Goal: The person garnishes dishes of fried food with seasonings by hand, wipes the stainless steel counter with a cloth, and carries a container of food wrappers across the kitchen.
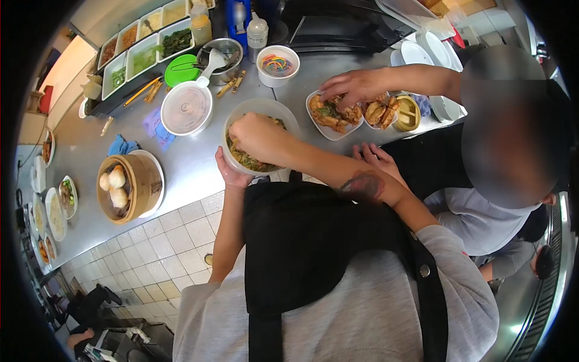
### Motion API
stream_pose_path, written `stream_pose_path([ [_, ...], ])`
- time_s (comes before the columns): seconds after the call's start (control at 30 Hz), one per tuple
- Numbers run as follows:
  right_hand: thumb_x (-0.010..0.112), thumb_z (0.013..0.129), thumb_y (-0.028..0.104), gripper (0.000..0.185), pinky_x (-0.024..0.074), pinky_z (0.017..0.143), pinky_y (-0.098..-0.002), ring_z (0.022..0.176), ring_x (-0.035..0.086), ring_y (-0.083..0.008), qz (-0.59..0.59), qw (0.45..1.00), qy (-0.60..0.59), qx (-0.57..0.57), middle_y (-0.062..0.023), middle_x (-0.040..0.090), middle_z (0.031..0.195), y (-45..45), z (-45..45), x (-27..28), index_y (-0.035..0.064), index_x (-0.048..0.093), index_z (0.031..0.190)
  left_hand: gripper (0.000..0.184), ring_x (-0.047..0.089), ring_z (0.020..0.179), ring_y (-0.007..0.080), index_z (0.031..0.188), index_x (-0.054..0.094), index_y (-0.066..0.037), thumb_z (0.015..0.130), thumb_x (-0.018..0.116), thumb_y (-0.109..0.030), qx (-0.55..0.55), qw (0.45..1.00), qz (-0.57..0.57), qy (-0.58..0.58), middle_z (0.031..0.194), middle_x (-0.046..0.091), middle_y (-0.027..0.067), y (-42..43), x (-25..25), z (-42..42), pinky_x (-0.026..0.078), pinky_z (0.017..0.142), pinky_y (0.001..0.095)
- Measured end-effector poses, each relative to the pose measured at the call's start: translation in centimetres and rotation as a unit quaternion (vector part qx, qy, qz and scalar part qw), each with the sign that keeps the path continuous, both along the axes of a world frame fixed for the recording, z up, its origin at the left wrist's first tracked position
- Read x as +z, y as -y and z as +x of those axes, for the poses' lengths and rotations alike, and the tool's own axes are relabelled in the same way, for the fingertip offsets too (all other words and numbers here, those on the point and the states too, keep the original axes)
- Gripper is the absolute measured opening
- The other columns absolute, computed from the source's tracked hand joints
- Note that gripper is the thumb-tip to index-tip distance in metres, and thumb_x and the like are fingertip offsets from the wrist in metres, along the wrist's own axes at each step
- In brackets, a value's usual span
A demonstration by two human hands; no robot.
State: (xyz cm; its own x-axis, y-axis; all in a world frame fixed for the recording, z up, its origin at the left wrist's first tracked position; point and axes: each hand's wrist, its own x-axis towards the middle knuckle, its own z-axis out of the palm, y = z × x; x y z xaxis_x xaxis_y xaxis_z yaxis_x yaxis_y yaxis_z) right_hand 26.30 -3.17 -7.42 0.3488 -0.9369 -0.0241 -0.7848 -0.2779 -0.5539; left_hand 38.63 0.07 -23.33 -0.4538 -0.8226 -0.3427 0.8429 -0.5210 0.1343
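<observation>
A white round bowl point(283, 107) of greenish-brown food point(246, 158) is at the counter's front edge, right before me. My left hand point(231, 172) grips the bowl's near left side, with the thumb up along its wall. My right hand point(260, 137) reaches over the bowl, fingers curled down at the food; the back of the hand hides the fingertips and whatever they hold. Just right of the bowl, a square white plate point(338, 136) bears fried, browned pieces. A co-worker's hand point(353, 86) lies over these pieces, and their other hand point(380, 160) is at the counter edge.
A bamboo steamer point(105, 196) with buns stands on a plate to the left. Behind the bowl are a lidded white tub point(187, 108), a cup of rubber bands point(278, 65) and a metal pot point(232, 69). Topping trays point(143, 60) line the back left. The co-worker stands close at right.
</observation>
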Motion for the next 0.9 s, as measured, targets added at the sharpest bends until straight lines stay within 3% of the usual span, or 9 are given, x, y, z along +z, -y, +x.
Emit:
stream_pose_path([
  [0.07,0.058,0.077,0.008,0.016,0.0557,0.068,-0.0438,0.074,0.068,-0.0383,0.004,1.0,-0.004,-0.001,-0.0259,0.066,0.079,0.2,0.1,-0.2,-0.0029,0.07,0.08,0.072,0.042,0.132,0.0333,0.141,0.043,-0.015,0.086,0.043,-0.061,-0.018,1.0,-0.012,-0.021,0.144,0.045,0.0115,0.0,-0.2,0.0,0.035,0.109,0.0526],
  [0.1,0.058,0.078,0.008,0.016,0.0557,0.068,-0.0438,0.074,0.068,-0.0383,0.004,1.0,-0.006,-0.003,-0.0258,0.066,0.079,0.3,0.2,-0.2,-0.0027,0.07,0.08,0.069,0.037,0.135,0.0334,0.144,0.04,-0.018,0.088,0.037,-0.058,-0.023,0.999,-0.009,-0.04,0.148,0.04,0.0084,0.1,-0.1,0.1,0.031,0.111,0.0545],
  [0.23,0.061,0.077,0.009,0.015,0.0557,0.068,-0.0437,0.074,0.069,-0.0375,-0.016,1.0,-0.018,0.008,-0.0246,0.067,0.08,0.5,0.2,-0.7,-0.0001,0.071,0.083,0.067,0.038,0.135,0.032,0.142,0.042,-0.019,0.088,0.04,-0.057,-0.042,0.996,-0.025,-0.075,0.147,0.041,0.0073,0.0,0.5,0.3,0.03,0.111,0.0528],
  [0.43,0.065,0.074,0.009,0.016,0.0558,0.069,-0.0434,0.074,0.069,-0.0373,0.034,0.998,-0.033,-0.045,-0.0253,0.067,0.081,-0.1,0.6,1.0,0.0013,0.072,0.086,0.068,0.039,0.134,0.0323,0.142,0.043,-0.021,0.086,0.041,-0.06,-0.059,0.996,-0.019,-0.065,0.147,0.042,0.0064,0.3,0.4,0.5,0.03,0.11,0.056],
  [0.9,0.067,0.071,0.007,0.015,0.0558,0.069,-0.0436,0.074,0.068,-0.038,-0.014,0.999,-0.021,-0.048,-0.0256,0.066,0.079,-1.1,1.2,1.2,0.001,0.073,0.083,0.073,0.033,0.137,0.0376,0.147,0.035,-0.021,0.086,0.036,-0.062,-0.065,0.996,-0.03,-0.054,0.151,0.035,0.008,0.3,0.5,0.2,0.028,0.106,0.0664],
])
